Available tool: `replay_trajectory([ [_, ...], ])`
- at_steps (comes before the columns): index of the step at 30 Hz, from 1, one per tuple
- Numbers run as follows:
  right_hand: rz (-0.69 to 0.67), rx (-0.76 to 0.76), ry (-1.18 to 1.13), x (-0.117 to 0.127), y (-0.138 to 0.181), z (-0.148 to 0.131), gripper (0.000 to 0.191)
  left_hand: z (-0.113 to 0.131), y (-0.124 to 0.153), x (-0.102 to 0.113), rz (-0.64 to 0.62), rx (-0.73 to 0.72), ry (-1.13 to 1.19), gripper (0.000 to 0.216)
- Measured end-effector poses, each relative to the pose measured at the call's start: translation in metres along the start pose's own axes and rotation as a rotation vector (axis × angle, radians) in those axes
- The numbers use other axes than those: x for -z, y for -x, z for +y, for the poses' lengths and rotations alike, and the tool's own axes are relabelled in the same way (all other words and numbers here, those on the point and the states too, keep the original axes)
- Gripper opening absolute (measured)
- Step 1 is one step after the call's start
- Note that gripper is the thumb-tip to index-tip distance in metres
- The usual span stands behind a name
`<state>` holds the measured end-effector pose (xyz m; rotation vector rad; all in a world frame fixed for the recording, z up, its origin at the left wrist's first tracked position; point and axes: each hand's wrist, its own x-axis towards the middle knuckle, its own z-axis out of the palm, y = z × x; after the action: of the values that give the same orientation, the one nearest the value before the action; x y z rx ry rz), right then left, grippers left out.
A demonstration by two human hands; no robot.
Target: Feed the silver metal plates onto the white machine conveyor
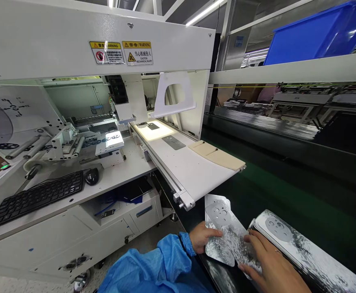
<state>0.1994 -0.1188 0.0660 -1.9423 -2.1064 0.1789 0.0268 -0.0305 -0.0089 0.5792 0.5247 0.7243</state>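
Observation:
My left hand (200,239) pinches the left edge of a few thin phone back panels, thumb on top. They have grey-white mottled faces and a grey round camera area with holes. The uppermost panel (237,232) lies fanned at an angle over the others. My right hand (274,262) grips its lower right end between thumb and fingers. Beside the right hand rests a long stack of similar panels (309,250), partly covered by that hand. Ahead, a dark grey panel (174,142) lies flat on a white conveyor belt (196,173).
The belt runs into a white machine (74,38) with warning labels, past a lit area (162,131) holding another dark piece. A cream plate (217,154) covers the belt's right side. At left are a keyboard (37,197) and mouse (91,176). A blue bin (315,34) sits on an upper shelf.

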Motion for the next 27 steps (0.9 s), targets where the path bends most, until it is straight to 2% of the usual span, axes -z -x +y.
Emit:
replay_trajectory([
  [4,-0.006,0.039,0.164,-0.005,0.001,-0.001,0.051,-0.001,-0.001,0.004,-0.036,-0.020,0.009,0.054],
  [12,-0.023,0.045,0.347,-0.009,0.001,-0.010,0.055,0.001,0.001,0.001,-0.015,-0.037,-0.011,0.057],
  [16,0.031,0.067,0.376,-0.014,0.003,-0.009,0.054,0.001,0.002,0.000,-0.059,-0.048,-0.003,0.056],
  [21,0.106,0.122,0.345,-0.029,0.005,0.003,0.054,0.002,0.003,-0.002,-0.041,-0.049,-0.007,0.059],
  [27,0.080,0.076,0.280,-0.029,0.005,0.003,0.051,0.000,0.001,0.001,-0.019,-0.058,-0.024,0.063],
])
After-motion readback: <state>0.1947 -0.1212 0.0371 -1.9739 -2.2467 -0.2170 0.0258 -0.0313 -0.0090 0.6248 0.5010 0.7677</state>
